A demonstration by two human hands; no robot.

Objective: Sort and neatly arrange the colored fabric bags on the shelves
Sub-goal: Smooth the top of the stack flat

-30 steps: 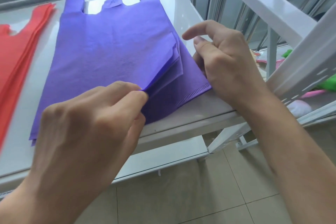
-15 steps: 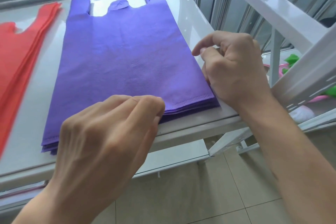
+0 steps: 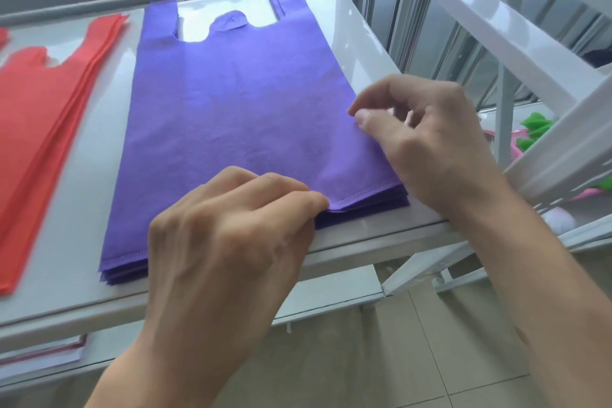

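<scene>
White shelf (image 3: 357, 43), centre frame: purple bags (image 3: 238, 122) being squared, near edge pinched by left hand (image 3: 231, 235), right hand (image 3: 427, 146) curled empty; edge alignment is called for next.

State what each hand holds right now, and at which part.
The left hand pinches the purple bag stack at its near stitched bottom edge. The right hand holds nothing visible; its curled fingers rest at the stack's right edge.

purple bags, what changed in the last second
The top layers of the purple bag stack, lifted at the near right corner a second ago, now lie flat. The left hand let the raised layers down and now pinches the bottom hem; the right hand stayed curled at the right edge. The red stack has not moved.
</scene>
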